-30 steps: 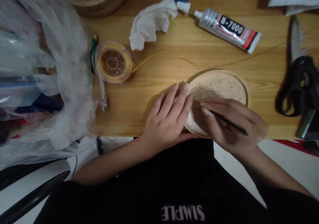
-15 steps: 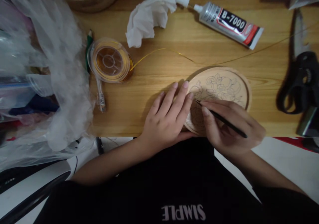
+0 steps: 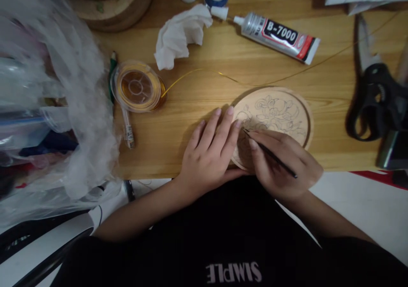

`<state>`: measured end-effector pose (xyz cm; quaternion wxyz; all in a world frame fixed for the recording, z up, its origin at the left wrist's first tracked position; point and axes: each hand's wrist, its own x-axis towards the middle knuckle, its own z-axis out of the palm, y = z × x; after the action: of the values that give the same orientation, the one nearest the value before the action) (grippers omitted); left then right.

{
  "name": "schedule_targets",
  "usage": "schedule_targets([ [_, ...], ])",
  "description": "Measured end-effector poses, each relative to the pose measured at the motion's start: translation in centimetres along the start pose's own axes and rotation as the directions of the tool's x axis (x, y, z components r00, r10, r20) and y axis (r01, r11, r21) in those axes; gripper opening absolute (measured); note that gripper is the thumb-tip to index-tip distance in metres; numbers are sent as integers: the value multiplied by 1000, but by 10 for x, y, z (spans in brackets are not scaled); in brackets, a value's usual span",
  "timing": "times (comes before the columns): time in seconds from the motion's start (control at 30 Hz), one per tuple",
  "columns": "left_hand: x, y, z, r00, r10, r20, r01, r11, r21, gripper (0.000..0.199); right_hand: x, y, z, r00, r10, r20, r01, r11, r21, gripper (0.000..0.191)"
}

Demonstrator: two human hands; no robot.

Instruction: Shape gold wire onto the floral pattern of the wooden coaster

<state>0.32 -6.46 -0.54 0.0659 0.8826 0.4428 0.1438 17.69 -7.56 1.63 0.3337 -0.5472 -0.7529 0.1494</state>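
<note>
R hand (image 3: 291, 155) pinches a slim, black, pen-like tool (image 3: 274, 156) betw. thumb & fingers, tip angled down to the drawn surface just beside the L index; whether it's a pen or closed tweezers, can't tell. L hand (image 3: 208, 157) lies palm-down, fingers out & slightly apart, gripping nothing, fingertips over the left side of a round, pale-wood disc w/ raised rim (image 3: 287, 104), thumb by its near edge. Disc sits flat at the near edge of the yellow-brown wood table (image 3: 197, 95), partly under both hands, w/ a fine dark line drawing on its face. Step in hand looks like close detail work along those lines, R hand working, L hand bracing. Next move prob. calls for a steady disc, a light grip & small tip shifts that follow the line w/o slipping. Beyond the disc, a thin gold wire (image 3: 220, 73) runs across from a clear plastic spool (image 3: 136, 87); farther back, a silver, red & black B-7000 tube (image 3: 280, 36) & a crumpled white tissue (image 3: 181, 36); black-handled scissors (image 3: 376, 78) far right.
</note>
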Motion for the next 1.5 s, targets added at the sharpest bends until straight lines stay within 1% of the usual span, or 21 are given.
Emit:
schedule_targets([
  [0.07, 0, 0, 0, 1000, 0, -3, 0, 1000, -8, 88, 0, 4, -1, 998, 52, -28, -49, 995, 85, 37],
  [0.13, 0, -1, 0, 1000, 5, -2, -5, 1000, -9, 89, 1, 7, -3, 994, 97, -41, -91, 987, 131, 34],
  [0.23, -1, -1, 1, 1000, 6, -1, -6, 1000, -15, 90, 3, 10, -5, 988, 150, -40, -141, 975, 173, 31],
  [0.33, -2, -1, 1, 1000, -5, 2, 5, 999, -51, 89, 4, 11, -5, 983, 181, -17, -174, 962, 211, 29],
  [0.47, -2, -2, 1, 1000, -18, 8, 19, 994, -104, 86, 3, 12, -2, 976, 214, -25, -203, 950, 237, 26],
  [0.6, -3, -8, -1, 999, -22, 35, 27, 985, -173, 86, 3, 13, -1, 949, 315, -19, -292, 900, 324, 24],
  [0.7, -4, -11, -2, 999, -43, 18, 46, 967, -251, 87, 4, 15, -2, 925, 381, 9, -353, 847, 397, 20],
  [0.77, -4, -11, -2, 999, -37, 4, 37, 960, -278, 85, 4, 16, -3, 903, 429, 15, -392, 810, 436, 16],
  [0.87, -4, -10, -1, 1000, 8, 1, -8, 973, -233, 79, 4, 18, -3, 887, 461, -11, -396, 774, 494, 15],
  [0.97, -4, -7, 0, 1000, 20, -5, -21, 990, -138, 75, 4, 20, -3, 896, 444, -25, -369, 773, 516, 18],
  [1.07, -3, -4, 2, 1000, 21, -17, -22, 997, -73, 77, 4, 22, -2, 897, 441, -21, -368, 774, 515, 19],
  [1.23, -2, -2, 4, 999, 21, -38, -23, 998, -51, 77, 3, 23, 0, 894, 447, -21, -370, 764, 529, 19],
  [1.4, -2, -2, 2, 997, 66, -41, -65, 998, 3, 75, 2, 23, -1, 887, 462, -13, -384, 753, 535, 19],
  [1.5, -3, -2, 2, 996, 70, -51, -70, 998, 7, 71, 3, 22, -2, 882, 472, -5, -398, 749, 529, 17],
])
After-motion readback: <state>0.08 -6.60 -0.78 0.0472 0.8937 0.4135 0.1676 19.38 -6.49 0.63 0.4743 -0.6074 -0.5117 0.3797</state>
